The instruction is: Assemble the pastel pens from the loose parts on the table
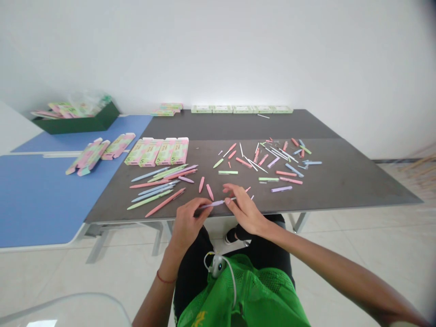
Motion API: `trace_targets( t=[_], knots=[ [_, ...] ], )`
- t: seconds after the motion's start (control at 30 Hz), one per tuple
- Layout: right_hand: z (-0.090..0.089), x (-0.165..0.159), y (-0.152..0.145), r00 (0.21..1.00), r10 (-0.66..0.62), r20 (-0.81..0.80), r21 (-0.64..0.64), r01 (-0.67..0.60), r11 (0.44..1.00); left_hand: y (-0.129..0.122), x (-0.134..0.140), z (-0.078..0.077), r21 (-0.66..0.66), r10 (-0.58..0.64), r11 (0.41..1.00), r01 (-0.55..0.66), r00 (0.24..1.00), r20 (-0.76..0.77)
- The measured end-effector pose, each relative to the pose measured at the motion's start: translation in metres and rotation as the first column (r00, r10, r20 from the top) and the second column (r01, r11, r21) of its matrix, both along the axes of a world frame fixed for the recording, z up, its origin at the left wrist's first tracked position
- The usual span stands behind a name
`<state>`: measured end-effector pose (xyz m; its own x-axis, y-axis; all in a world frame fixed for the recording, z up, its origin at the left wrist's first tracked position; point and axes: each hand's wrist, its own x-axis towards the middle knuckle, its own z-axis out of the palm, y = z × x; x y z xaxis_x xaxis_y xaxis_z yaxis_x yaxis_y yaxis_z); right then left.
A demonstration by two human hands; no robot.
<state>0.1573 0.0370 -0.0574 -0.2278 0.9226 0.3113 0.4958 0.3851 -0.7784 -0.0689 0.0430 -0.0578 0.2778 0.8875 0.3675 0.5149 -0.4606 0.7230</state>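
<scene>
My left hand (190, 222) pinches a purple pen grip section (215, 204) at the table's front edge. Out of its right end runs a thin pen refill (233, 198), with my right hand (245, 212) closed around it, thumb and fingers partly hiding it. Just beyond my hands lie two pink pen grip sections (201, 185). To the left, several whole pens (165, 192) in blue, green, pink and purple lie side by side.
Loose pen barrels (281, 189), white refills (255, 164) and small clear parts spread over the table's right half. Flat printed boxes (163, 152) lie behind the pens, and white-green boxes (242, 109) line the wall. A dark green bin (78, 123) stands on the blue table (41, 200).
</scene>
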Motion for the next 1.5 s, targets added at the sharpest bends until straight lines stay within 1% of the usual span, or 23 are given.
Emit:
trace_targets(
  t=[0.1,0.2,0.3,0.4,0.47,0.57,0.63,0.7,0.77,0.83,0.93,1.0,1.1,1.17,1.23,1.3,1.4,1.47,1.5],
  knots=[
    [0.009,0.009,0.004,0.997,-0.022,0.079,0.121,0.012,0.993,0.002,-0.006,-0.006,0.032,0.013,0.999,-0.010,0.998,-0.070],
    [0.018,0.025,0.013,0.996,-0.070,0.061,0.171,0.058,0.984,0.005,-0.010,-0.011,0.101,0.033,0.995,-0.016,0.985,-0.170],
    [0.023,0.050,0.023,0.989,-0.128,0.067,0.243,0.109,0.964,0.009,-0.011,-0.013,0.165,0.058,0.986,-0.017,0.967,-0.247],
    [0.029,0.084,0.030,0.961,-0.216,0.175,0.337,0.147,0.930,0.014,-0.014,-0.015,0.212,0.069,0.977,-0.006,0.954,-0.290],
    [0.031,0.108,0.030,0.929,-0.243,0.278,0.343,0.140,0.929,0.016,-0.016,-0.015,0.231,0.058,0.973,0.013,0.953,-0.298],
    [0.031,0.140,0.025,0.894,-0.214,0.393,0.301,0.095,0.949,0.016,-0.014,-0.008,0.268,0.042,0.963,0.037,0.958,-0.283],
    [0.028,0.154,0.019,0.878,-0.180,0.444,0.275,0.058,0.960,0.013,-0.004,0.002,0.302,0.037,0.952,0.047,0.963,-0.265],
    [0.024,0.162,0.013,0.863,-0.146,0.483,0.251,0.023,0.968,0.008,0.016,0.011,0.324,0.013,0.943,0.074,0.966,-0.257],
    [0.020,0.167,0.009,0.846,-0.142,0.514,0.241,0.016,0.970,0.004,0.045,0.018,0.324,-0.019,0.939,0.118,0.956,-0.294],
    [0.017,0.171,0.008,0.828,-0.185,0.530,0.256,0.052,0.965,0.001,0.077,0.020,0.285,-0.019,0.948,0.138,0.923,-0.383],
    [0.014,0.176,0.013,0.813,-0.253,0.524,0.272,0.122,0.955,0.004,0.115,0.016,0.193,-0.012,0.973,0.129,0.858,-0.513],
    [0.014,0.177,0.020,0.812,-0.256,0.524,0.255,0.138,0.957,0.008,0.129,0.011,0.134,-0.002,0.986,0.099,0.812,-0.583],
    [0.014,0.167,0.034,0.789,-0.220,0.573,0.215,0.114,0.970,0.014,0.136,0.005,0.093,0.006,0.993,0.068,0.778,-0.629],
    [0.015,0.153,0.043,0.747,-0.184,0.639,0.189,0.079,0.979,0.018,0.136,0.003,0.090,-0.001,0.993,0.075,0.772,-0.636],
    [0.015,0.139,0.051,0.701,-0.147,0.698,0.170,0.037,0.985,0.020,0.135,0.005,0.090,-0.010,0.992,0.088,0.767,-0.641],
    [0.013,0.127,0.057,0.679,-0.124,0.724,0.159,0.010,0.987,0.019,0.135,0.010,0.091,-0.013,0.991,0.094,0.767,-0.642],
    [0.012,0.118,0.062,0.694,-0.121,0.710,0.159,0.009,0.987,0.014,0.132,0.017,0.104,0.006,0.992,0.075,0.778,-0.628],
    [0.014,0.116,0.061,0.703,-0.125,0.700,0.167,0.010,0.986,0.009,0.127,0.022,0.141,0.035,0.988,0.055,0.821,-0.570],
    [0.017,0.116,0.059,0.720,-0.135,0.681,0.177,0.018,0.984,0.005,0.123,0.024,0.164,0.046,0.985,0.048,0.850,-0.524]
  ],
)
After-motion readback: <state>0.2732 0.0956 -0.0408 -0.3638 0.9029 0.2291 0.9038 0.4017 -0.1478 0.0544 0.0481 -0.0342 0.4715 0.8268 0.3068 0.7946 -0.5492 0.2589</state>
